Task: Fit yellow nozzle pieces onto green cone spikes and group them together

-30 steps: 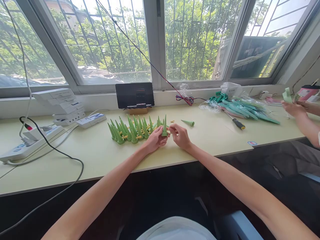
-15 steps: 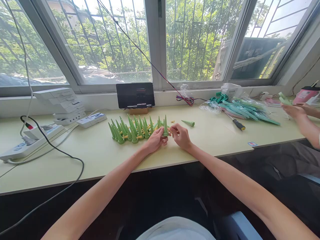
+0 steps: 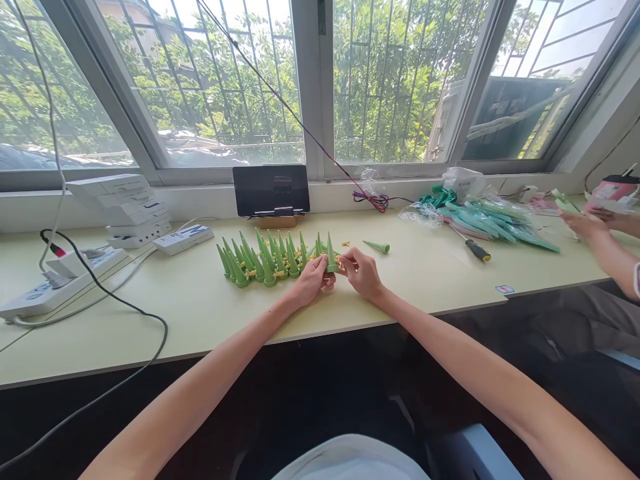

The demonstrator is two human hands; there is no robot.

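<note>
My left hand (image 3: 311,280) grips the base of a green plastic cone-shaped spike (image 3: 331,253), which points upward. Close against its right side, my right hand (image 3: 364,273) is pinched at the spike's base; whatever small piece sits between those fingertips is hidden. Left of my hands stands a cluster of similar green spikes (image 3: 269,270), several with small yellow pieces on them. One more green spike (image 3: 376,247) lies on its side beyond my right hand, and small yellow pieces (image 3: 345,244) rest on the table nearby.
A tablet (image 3: 271,192) leans at the window sill. White boxes (image 3: 135,207) and a power strip (image 3: 65,283) with cables occupy the left. Rightward are a screwdriver (image 3: 477,250), green packaged strips (image 3: 490,220) and another person's hands (image 3: 593,223). The table edge (image 3: 320,335) runs in front of me.
The held spike tilts very slightly to the left, while my hands stay almost in place. At the far right, the other person's hands have shifted a little.
</note>
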